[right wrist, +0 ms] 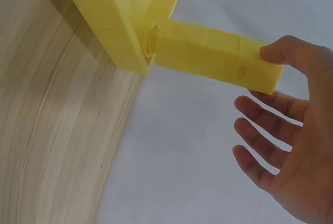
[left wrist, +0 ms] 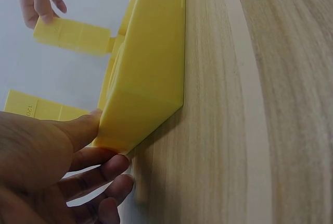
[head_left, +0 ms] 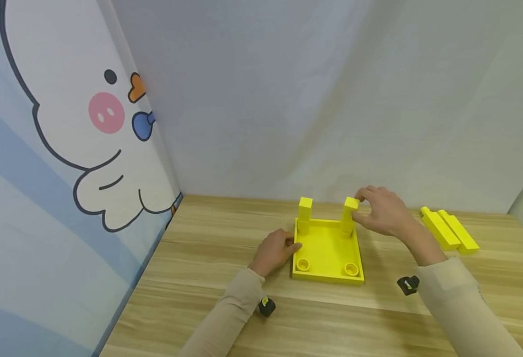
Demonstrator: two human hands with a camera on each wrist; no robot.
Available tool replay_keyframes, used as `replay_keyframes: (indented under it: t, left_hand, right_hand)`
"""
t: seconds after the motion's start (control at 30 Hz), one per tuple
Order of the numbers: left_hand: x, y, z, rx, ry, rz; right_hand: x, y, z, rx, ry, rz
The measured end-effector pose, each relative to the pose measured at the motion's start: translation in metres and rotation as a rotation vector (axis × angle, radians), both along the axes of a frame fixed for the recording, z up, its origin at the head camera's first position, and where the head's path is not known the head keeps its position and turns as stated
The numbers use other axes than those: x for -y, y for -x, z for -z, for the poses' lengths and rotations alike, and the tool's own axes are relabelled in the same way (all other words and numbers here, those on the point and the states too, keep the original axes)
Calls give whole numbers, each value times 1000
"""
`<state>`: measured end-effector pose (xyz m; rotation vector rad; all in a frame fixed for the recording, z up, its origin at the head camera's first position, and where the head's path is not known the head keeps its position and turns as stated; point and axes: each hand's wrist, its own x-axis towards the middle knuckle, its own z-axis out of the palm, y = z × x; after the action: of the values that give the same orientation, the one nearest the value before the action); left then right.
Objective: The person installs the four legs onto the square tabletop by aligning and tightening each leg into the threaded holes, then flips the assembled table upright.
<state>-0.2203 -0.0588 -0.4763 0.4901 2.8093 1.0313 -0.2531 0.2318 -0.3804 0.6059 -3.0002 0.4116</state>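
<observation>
A square yellow tray-like piece with a raised rim lies on the table, with round sockets at its two near corners. Square yellow legs stand upright at both far corners, the left leg and the right leg. With thumb and index finger my right hand pinches the top of the right leg, whose lower end sits at its socket in the right wrist view. My left hand grips the tray's left rim, thumb over the edge and fingers on the outer side.
Two more yellow legs lie side by side on the wooden table at the right. A pale curtain hangs behind the table, and a cartoon-printed cloth covers the left side.
</observation>
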Motion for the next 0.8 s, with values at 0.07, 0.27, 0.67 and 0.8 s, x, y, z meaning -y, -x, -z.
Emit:
replay_keyframes:
  t: [0.07, 0.27, 0.67, 0.8]
  left_hand:
    - [0, 0, 0, -1, -1, -1]
    - [0, 1, 2, -2, 0, -5]
    - [0, 1, 0, -5, -1, -3]
    - [0, 0, 1, -1, 0, -6]
  right_hand:
    - [0, 0, 1, -2, -6, 11]
    - [-1, -1, 0, -9, -25, 17]
    - [0, 0, -2, -13, -28, -64]
    - [1, 0, -3, -29, -23, -65]
